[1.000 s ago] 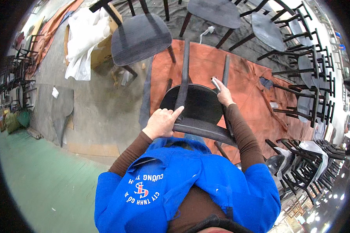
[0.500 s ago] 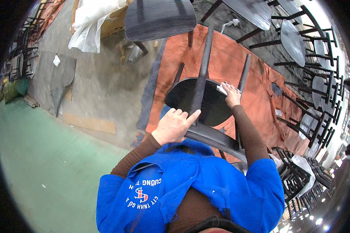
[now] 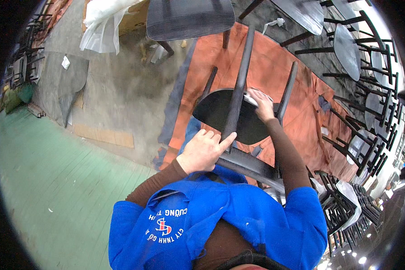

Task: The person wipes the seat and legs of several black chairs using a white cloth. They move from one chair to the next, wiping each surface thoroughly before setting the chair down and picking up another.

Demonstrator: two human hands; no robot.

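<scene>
A black wooden chair (image 3: pixel 213 109) is tilted in front of me, its legs pointing up and away. My left hand (image 3: pixel 201 151) is closed round the chair's frame, near the lower end of the longest-looking leg (image 3: pixel 239 81), with the index finger laid against that leg. Between the legs, my right hand (image 3: pixel 262 104) presses a white folded piece (image 3: pixel 251 100) to the dark seat panel, near its far edge. Whether the piece is cloth or abrasive paper I cannot make out. The curved back rail (image 3: pixel 249 164) lies close to my body, partly hidden by my left hand.
Another black chair (image 3: pixel 191 20) stands ahead. Rows of black chairs (image 3: pixel 346 49) line the right side, with stacked ones (image 3: pixel 342 202) at lower right. An orange sheet (image 3: pixel 274 58) covers the floor beneath. White plastic film (image 3: pixel 105 31) hangs from a carton at the upper left.
My right hand has slid a little left and away along the seat panel with the white piece. The left hand keeps its hold on the frame. The view has shifted slightly.
</scene>
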